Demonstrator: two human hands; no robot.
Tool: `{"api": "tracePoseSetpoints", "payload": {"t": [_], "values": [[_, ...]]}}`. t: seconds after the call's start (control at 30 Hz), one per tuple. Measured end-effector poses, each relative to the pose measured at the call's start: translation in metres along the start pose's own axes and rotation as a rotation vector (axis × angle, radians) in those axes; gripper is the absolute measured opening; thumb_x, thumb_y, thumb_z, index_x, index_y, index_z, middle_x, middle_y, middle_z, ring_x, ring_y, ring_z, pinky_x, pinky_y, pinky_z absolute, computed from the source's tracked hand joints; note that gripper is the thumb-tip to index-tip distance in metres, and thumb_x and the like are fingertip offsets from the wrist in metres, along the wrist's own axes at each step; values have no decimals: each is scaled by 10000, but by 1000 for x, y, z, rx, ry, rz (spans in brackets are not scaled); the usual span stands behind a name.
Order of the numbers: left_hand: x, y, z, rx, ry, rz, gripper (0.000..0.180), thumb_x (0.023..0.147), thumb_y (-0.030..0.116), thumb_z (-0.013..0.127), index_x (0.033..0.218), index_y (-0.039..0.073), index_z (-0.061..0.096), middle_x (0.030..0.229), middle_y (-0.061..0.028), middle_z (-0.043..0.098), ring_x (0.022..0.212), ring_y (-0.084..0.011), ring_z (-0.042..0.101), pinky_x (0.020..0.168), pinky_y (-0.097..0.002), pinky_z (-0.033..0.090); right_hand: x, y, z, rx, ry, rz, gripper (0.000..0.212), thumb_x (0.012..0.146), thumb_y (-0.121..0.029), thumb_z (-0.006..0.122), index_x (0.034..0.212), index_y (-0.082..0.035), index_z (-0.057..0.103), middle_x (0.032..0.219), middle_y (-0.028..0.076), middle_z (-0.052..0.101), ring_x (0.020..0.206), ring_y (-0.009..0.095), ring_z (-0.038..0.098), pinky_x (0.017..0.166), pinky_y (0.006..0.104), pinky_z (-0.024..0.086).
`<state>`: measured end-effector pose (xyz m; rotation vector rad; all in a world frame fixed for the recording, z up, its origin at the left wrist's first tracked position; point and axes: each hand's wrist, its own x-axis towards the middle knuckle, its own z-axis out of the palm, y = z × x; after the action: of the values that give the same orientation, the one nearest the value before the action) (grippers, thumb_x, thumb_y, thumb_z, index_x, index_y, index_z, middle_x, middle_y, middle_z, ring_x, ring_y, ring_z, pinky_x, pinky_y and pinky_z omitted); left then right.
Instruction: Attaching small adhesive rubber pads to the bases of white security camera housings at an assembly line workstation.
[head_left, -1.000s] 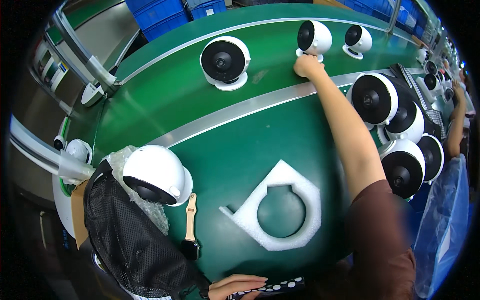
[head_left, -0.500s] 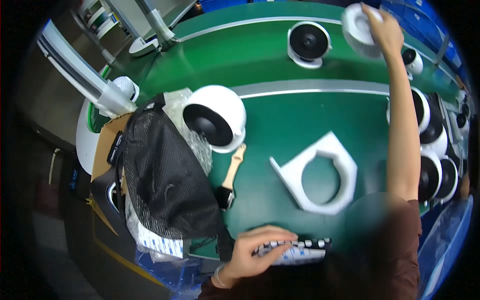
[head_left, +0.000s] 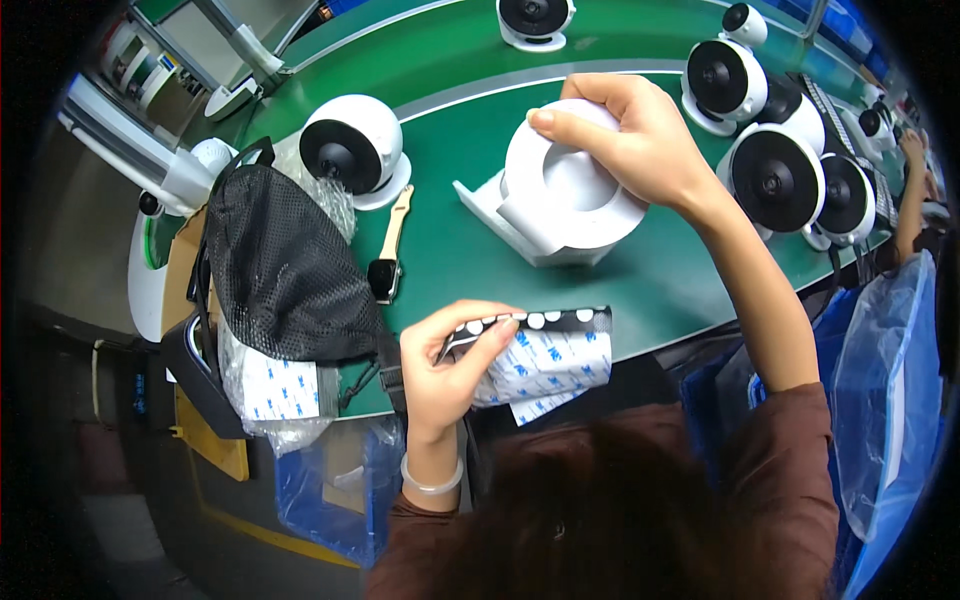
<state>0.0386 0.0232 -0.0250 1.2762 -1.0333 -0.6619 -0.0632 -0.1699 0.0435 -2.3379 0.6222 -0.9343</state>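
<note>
My right hand (head_left: 640, 140) grips a white round housing (head_left: 575, 190) with a recessed middle. The housing is at the white holding fixture (head_left: 515, 225), covering most of its ring; whether it is seated or just above, I cannot tell. Close to the table's front edge, my left hand (head_left: 450, 365) pinches a sticker sheet (head_left: 550, 360) between thumb and fingers. A black strip with white round dots runs along the sheet's top, and its white backing carries blue print. The sheet's lower part hangs past the edge.
On the left lie a black mesh bag (head_left: 285, 270), a watch (head_left: 388, 260) and a white round device (head_left: 355, 150). Several similar devices (head_left: 775, 180) crowd the right side. Blue bins (head_left: 330, 490) stand below the table, and another person's arm (head_left: 908, 200) shows far right.
My right hand has brought the white housing back from the far right to the fixture. My left hand still pinches the sticker sheet, now more fully in view. The whole view has shifted.
</note>
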Motion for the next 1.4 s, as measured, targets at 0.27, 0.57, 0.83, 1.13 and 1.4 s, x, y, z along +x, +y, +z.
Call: {"api": "tracePoseSetpoints", "payload": {"t": [0.27, 0.57, 0.83, 1.13, 1.4], "values": [[2, 6, 18, -41, 80, 45, 108, 712, -41, 602, 819, -52, 609, 750, -63, 610, 668, -72, 536, 619, -168, 405, -5, 10, -4, 20, -150, -271, 301, 763, -347, 559, 788, -48, 570, 635, 59, 535, 595, 167, 506, 552, 275, 405], [-5, 18, 30, -36, 81, 206, 117, 693, -80, 584, 805, -56, 608, 752, -102, 613, 664, -95, 554, 620, -180, 423, -116, -15, -6, 108, -54, -235, 239, 587, -70, 649, 816, -59, 581, 702, 66, 543, 645, 242, 529, 556, 312, 436], [2, 20, 42, 136, -31, 267, 166, 579, -79, 681, 728, -22, 634, 740, -115, 620, 645, -123, 572, 566, -188, 426, -118, -13, -2, 262, -218, -109, 194, 616, -67, 651, 797, -40, 590, 705, 90, 590, 649, 248, 569, 572, 311, 451], [-3, 23, 35, 146, -3, 192, 160, 573, -66, 684, 718, -17, 639, 696, -100, 630, 579, -101, 569, 536, -186, 428, -119, -14, -6, 348, -102, -81, 97, 670, -52, 646, 753, -42, 596, 632, 69, 571, 566, 203, 555, 501, 269, 425], [-4, 31, 36, 331, 18, 242, 155, 586, -88, 640, 727, -21, 637, 677, -99, 630, 558, -100, 575, 521, -175, 421, -118, -21, -2, 95, 92, -291, 201, 570, -8, 685, 758, -49, 623, 711, 50, 584, 632, 203, 546, 559, 270, 438]]}}
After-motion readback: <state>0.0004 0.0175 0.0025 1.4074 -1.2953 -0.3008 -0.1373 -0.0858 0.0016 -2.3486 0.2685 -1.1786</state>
